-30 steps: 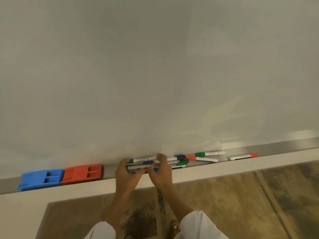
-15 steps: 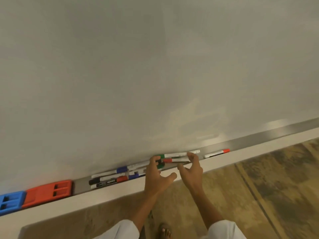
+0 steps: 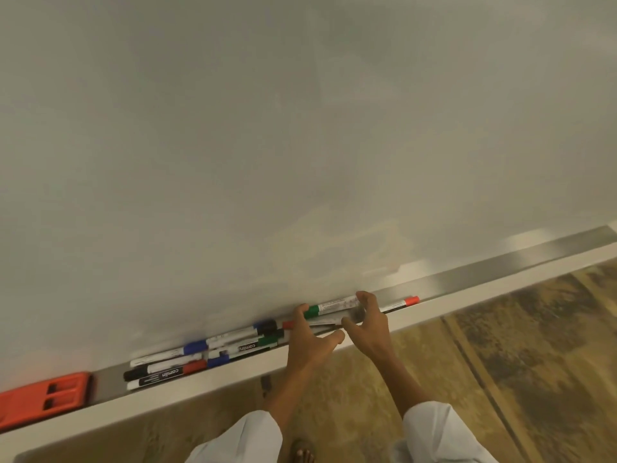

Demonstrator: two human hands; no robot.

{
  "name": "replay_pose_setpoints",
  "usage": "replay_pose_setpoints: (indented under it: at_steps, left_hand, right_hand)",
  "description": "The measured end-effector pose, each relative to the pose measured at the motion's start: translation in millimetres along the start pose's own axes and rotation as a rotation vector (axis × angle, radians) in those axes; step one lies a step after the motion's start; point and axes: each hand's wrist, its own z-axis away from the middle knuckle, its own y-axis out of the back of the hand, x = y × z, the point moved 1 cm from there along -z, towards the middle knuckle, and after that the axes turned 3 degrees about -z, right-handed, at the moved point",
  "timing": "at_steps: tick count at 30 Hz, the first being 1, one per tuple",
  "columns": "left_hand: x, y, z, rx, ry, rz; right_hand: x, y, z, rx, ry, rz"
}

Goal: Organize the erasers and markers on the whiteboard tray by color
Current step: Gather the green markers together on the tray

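Both hands work at the whiteboard tray (image 3: 500,267), side by side. Left hand (image 3: 309,339) reaches over the tray's front edge, fingers curled onto a red-capped marker (image 3: 287,325), thumb spread out toward the other hand. Right hand (image 3: 369,325) has its fingertips pinched on the white barrel of a green-capped marker (image 3: 334,307), which lies along the tray's back edge against the whiteboard (image 3: 300,128); the markers between the two hands are blurred, so which fingers touch which barrel is hard to tell. Just past the right hand, another red-capped marker (image 3: 400,304) lies alone in the tray. Toward the tray's left end sits a loose pile of markers (image 3: 200,355) with blue, black, green and red caps, overlapping each other. Further left, apart from the pile, a red eraser (image 3: 43,401) rests in the tray at the picture's edge. White sleeves (image 3: 437,432) cover both forearms.
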Motion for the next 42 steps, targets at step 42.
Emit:
replay_pose_setpoints:
  at_steps: [42]
  left_hand:
    - [49,-75,-29,-0.157,0.108,0.354]
  right_hand:
    - [33,84,-58,-0.023,-0.09,0.163]
